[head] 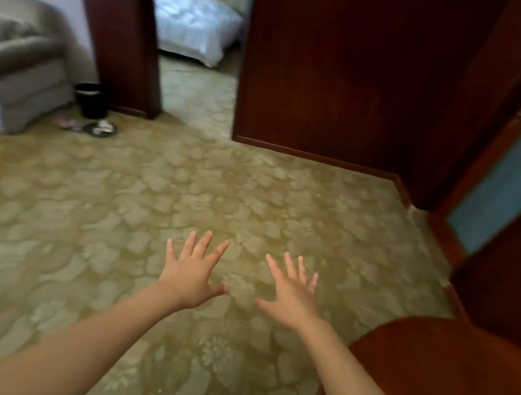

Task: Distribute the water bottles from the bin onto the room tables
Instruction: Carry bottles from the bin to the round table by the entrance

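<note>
Both of my arms reach forward over a patterned olive carpet. My left hand (191, 272) is held flat, palm down, fingers spread, holding nothing. My right hand (290, 291) is the same, fingers apart and empty, a little to the right. No water bottle and no bin is in view. A round dark wooden table (449, 380) shows at the lower right, under my right forearm.
A beige armchair (15, 60) stands at the left with a black waste bin (91, 99) and slippers (100, 128) beside it. Dark wooden panels (345, 66) and a door frame (123, 20) flank a doorway to a room with a white bed (194, 29).
</note>
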A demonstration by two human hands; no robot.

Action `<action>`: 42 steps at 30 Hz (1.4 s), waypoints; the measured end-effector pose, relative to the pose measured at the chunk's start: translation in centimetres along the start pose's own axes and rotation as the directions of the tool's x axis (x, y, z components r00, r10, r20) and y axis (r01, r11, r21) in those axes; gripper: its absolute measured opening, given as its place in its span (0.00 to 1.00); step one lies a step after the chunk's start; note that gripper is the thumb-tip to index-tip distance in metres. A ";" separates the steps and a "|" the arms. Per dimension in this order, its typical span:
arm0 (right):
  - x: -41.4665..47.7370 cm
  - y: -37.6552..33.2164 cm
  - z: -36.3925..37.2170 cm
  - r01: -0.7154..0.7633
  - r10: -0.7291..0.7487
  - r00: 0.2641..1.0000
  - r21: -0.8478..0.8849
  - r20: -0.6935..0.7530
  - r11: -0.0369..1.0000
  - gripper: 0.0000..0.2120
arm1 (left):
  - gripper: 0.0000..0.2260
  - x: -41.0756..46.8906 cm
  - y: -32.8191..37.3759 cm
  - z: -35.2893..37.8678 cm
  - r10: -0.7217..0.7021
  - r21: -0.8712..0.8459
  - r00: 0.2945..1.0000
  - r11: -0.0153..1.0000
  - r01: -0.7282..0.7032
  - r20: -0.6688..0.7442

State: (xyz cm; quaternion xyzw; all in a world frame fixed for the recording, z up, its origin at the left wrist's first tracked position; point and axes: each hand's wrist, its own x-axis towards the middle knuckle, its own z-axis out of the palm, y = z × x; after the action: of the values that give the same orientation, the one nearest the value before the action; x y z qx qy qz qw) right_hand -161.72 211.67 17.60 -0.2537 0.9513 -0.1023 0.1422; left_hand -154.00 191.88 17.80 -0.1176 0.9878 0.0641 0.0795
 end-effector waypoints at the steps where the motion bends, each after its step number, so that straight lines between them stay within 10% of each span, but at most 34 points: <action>1: 0.8 -1.7 0.3 0.044 -0.044 0.999 -0.014 0.009 0.999 0.46 | 0.40 -0.9 -1.6 -0.2 -0.049 -0.005 0.999 0.999 0.049 0.000; 20: 4.9 -47.9 11.7 0.720 -0.703 0.685 -0.036 0.192 0.693 0.47 | 0.40 -25.2 -39.6 -0.7 -0.699 -0.192 0.712 0.709 0.678 -0.067; 42: -0.6 -95.4 27.0 0.998 -0.906 0.057 -0.054 0.419 0.037 0.45 | 0.40 -49.4 -69.8 1.8 -0.999 -0.323 0.029 0.015 0.946 0.039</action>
State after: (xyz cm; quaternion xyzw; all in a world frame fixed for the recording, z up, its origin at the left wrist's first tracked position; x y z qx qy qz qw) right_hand -109.25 127.52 17.79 -0.8576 0.4997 0.0265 0.1189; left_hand -89.40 135.79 17.05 -0.7809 0.6151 0.1078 -0.0140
